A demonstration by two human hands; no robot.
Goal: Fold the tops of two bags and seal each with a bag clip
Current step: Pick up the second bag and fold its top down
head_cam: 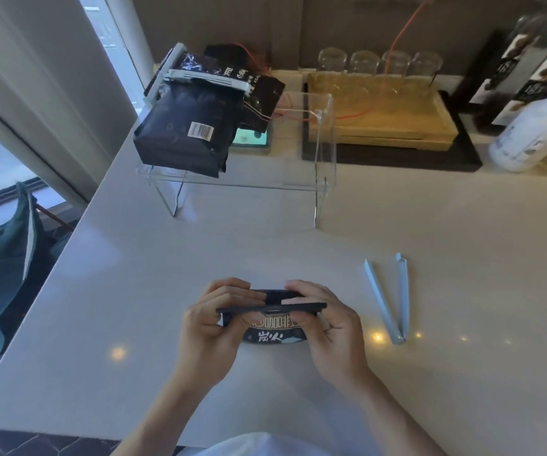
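The pale surface (397, 373) carries everything, and at its far side a clear acrylic stand (326, 153) is seen with a dark clipped bag (183, 139) resting on its left end, a light clip (209, 80) closed across its folded top. That bag's top points away from the person and somewhat left, its long axis running from near to far. By this it is judged that one bag is already sealed and the second is in hand.

The second bag (275, 337) is held upright on the surface directly in front of the person, near the front edge. Its top edge is turned over into a flat dark strip whose long axis runs left to right, level with the surface, while the printed face is turned toward the person. The fold itself is judged to be the step under way.

The left hand (206, 330) is clenched on the left end of the folded strip, and the right hand (331, 327) is clenched on the right end, thumbs toward the person and fingers behind.

The open bag clip (393, 301) lies on the surface to the right of the right hand, apart from it, its two arms spread in a V with the hinge nearest the person. For the next move, the fold must be pinned by one hand while the clip is fetched and slid along the strip.
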